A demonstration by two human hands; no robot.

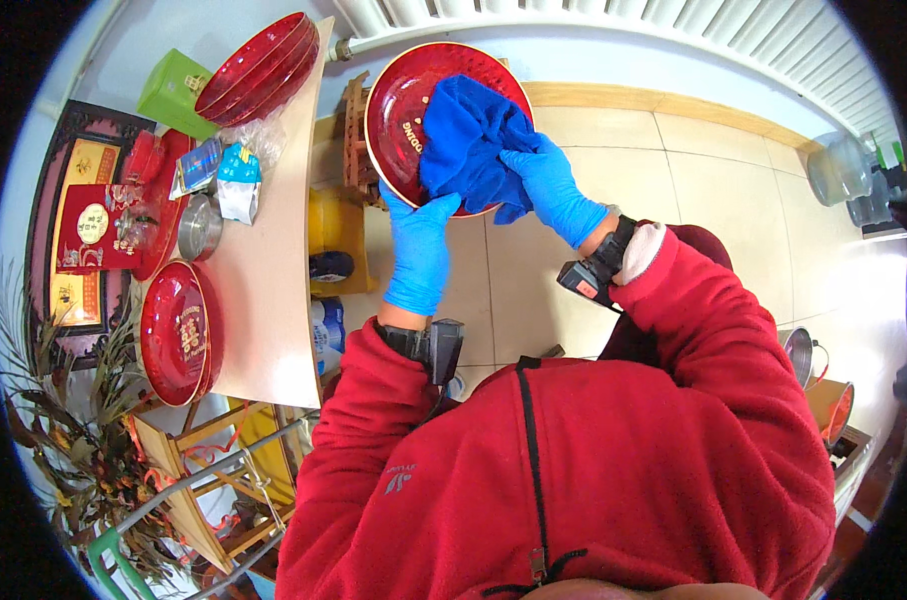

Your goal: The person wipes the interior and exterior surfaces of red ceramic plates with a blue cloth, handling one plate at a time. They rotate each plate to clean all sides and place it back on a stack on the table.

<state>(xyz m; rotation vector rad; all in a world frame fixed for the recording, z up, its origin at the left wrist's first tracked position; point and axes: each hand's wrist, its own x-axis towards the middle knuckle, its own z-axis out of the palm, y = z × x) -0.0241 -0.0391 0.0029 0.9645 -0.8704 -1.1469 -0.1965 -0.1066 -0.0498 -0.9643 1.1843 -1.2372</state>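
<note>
A round red tray [397, 108] with a gold rim and gold lettering is held up near the top centre. My left hand [416, 240], in a blue glove, grips the tray's lower left edge, fingers partly hidden behind it. A dark blue cloth [473, 125] lies bunched over the tray's right half. My right hand [548, 185], also gloved in blue, has its fingers closed on the cloth against the tray.
At left, a pale table [258, 320] bears stacked red trays [173, 340], a green box [173, 80], packets and a tin. A plant [73, 420] and wooden stools [208, 470] stand below. A radiator [723, 40] runs along the wall; water jugs [838, 170] stand at right.
</note>
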